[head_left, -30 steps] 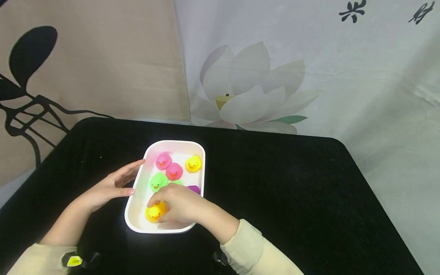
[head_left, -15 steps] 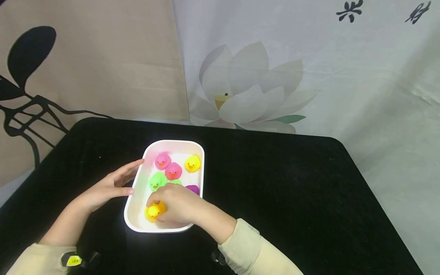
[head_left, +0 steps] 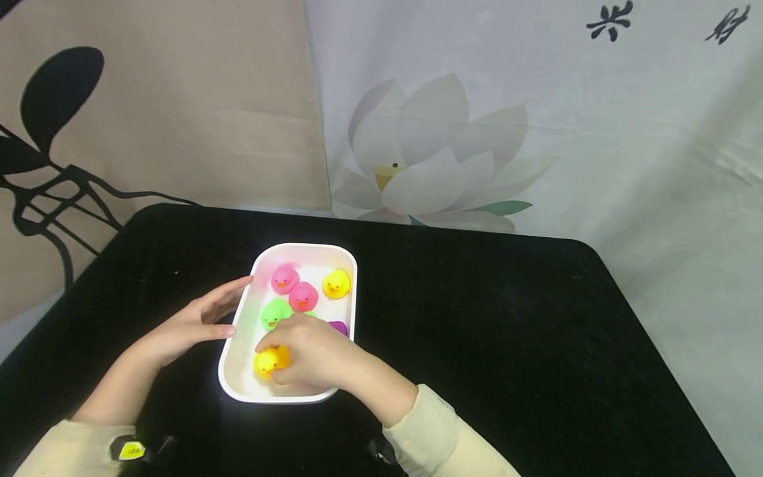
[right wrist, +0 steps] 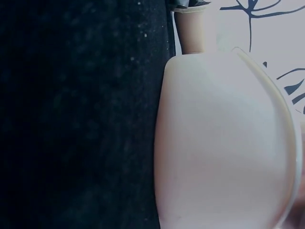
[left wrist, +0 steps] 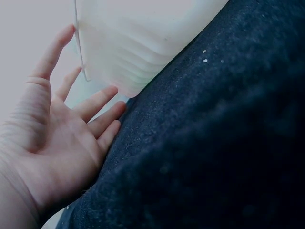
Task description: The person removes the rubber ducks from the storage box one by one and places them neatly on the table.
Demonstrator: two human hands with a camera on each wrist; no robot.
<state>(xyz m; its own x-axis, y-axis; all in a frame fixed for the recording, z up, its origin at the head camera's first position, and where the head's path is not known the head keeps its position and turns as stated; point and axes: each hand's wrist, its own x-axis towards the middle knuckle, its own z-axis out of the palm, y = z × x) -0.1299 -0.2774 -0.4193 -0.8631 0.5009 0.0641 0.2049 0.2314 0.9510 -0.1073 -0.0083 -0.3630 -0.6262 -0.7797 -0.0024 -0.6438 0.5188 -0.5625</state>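
Note:
A white tray (head_left: pixel 225 377) lies on the black cloth, holding several small rubber ducks. My right hand (head_left: pixel 310 351) reaches in over its near right side, thumb and fingers curled round a yellow rubber duck (head_left: pixel 266 363) near the front end. My left hand (head_left: pixel 179 331) is at the tray's left side, fingers spread and fairly straight. In the left wrist view the thumb tip of that hand (left wrist: pixel 57 138) is at the tray's rim, with the other fingertips close to the outer wall (left wrist: pixel 138 47). The right wrist view shows mostly the tray's outer wall (right wrist: pixel 219 143), hiding the right fingers.
Beyond the right hand are two pink ducks (head_left: pixel 285 279), another yellow duck (head_left: pixel 336 284) and a light green duck (head_left: pixel 275 313). A second green one and a purple one (head_left: pixel 339 327) are partly covered by the hand. A printed curtain (head_left: pixel 238 99) hangs behind the black-covered table (head_left: pixel 507 344).
The yellow duck in the right hand has turned and shifted slightly within the tray. The left hand keeps its place at the tray's side.

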